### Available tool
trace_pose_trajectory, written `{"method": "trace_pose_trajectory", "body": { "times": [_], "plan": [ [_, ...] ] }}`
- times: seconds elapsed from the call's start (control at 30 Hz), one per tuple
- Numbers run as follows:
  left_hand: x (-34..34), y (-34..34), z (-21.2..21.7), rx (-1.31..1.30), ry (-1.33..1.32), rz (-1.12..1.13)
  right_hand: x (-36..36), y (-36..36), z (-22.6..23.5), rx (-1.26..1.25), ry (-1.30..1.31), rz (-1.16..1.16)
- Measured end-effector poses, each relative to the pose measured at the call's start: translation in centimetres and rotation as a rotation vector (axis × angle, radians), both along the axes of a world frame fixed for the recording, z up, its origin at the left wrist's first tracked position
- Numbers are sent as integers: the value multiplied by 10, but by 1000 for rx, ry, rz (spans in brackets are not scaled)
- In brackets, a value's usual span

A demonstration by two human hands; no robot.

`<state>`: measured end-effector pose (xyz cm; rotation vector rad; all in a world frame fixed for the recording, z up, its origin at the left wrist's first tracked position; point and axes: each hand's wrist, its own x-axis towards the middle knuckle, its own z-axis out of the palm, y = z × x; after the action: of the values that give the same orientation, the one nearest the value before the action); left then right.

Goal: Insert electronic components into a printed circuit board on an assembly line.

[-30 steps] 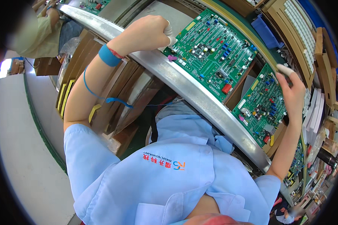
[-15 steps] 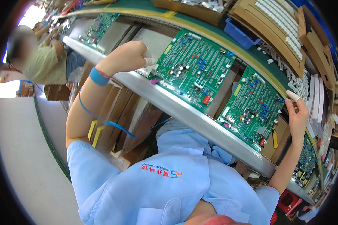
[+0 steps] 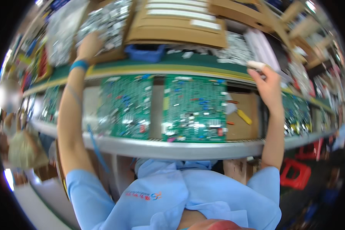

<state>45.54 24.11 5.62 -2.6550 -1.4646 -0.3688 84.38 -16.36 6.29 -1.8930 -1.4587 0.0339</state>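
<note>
And the left hand [image 3: 91, 45] is leaving the left edge of the left-hand green circuit board [image 3: 128, 107], now reaching right across the line into an open brown cardboard box [image 3: 112, 56] of small silvery-grey parts [image 3: 110, 17], its fingers blurring! The right hand [image 3: 270, 82] is quitting the far corner of the right-hand green circuit board [image 3: 195, 109], now hovering by a loose heap of small white parts [image 3: 234, 48]. The whole view is swinging too: both slanting boards are levelling out, and a red plastic stool [image 3: 295, 174] is showing more fully.
</note>
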Motion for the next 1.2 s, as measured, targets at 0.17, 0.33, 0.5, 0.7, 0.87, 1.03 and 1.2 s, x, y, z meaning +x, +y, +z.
{"method": "trace_pose_trajectory", "body": {
  "times": [0.17, 0.33, 0.5, 0.7, 0.87, 1.03, 1.2],
  "plan": [
    [14, 9, -9, 51, -16, -75, 52, -22, 6, 69, -49, -278],
    [21, 21, -1, -62, -112, -16, 141, -34, 8, -70, -228, -614],
    [6, 35, -6, -149, -159, -64, 195, -66, -5, -173, -211, -605],
    [18, 18, -3, -429, -118, -43, 205, -81, -6, -259, -155, -613],
    [20, 3, 0, -239, -68, -101, 233, -69, -21, -168, 100, -445],
    [-2, 5, 2, -135, -107, -147, 228, -55, -33, -166, -30, -328],
    [-13, -5, 21, -100, -236, -163, 257, -63, -35, -152, -163, -245]
  ]
}}
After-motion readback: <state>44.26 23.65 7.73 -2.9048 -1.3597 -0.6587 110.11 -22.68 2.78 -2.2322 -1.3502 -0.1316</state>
